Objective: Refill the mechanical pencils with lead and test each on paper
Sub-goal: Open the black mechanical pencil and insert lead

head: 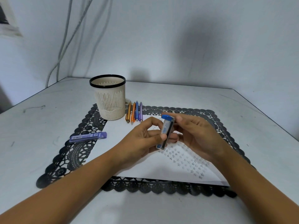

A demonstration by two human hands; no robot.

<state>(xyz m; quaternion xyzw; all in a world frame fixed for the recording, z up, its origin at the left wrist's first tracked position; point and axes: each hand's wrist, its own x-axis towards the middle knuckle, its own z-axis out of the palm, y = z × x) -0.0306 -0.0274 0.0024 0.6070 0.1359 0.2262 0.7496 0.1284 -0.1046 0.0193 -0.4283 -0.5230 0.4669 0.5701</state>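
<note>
In the middle of the frame the person held a lead case (165,131) almost upright above the paper (145,167), a little tilted, with its blue cap (167,117) on top. The left hand (142,141) gripped the lower part of the case between thumb and curled fingers, probably to keep it steady. The right hand (197,135) came from the right side and pinched the cap with its fingertips, while its lower fingers lay behind the case; I judge that this hold was for opening the cap, which looked not yet off. The case was kept cap-up, I think so that the leads could not fall out. The four pencils (134,113) lay side by side in the upper middle, just right of the cup (110,97), near enough to be taken one after another. No pencil was in a hand, so the refilling of this one seemed only to begin. A second, purple case (88,136) lay flat on the mat (72,151) at the left, well apart from the hands. The right part of the paper already had many small star marks, and it lay under the hands, ready for the test.
</note>
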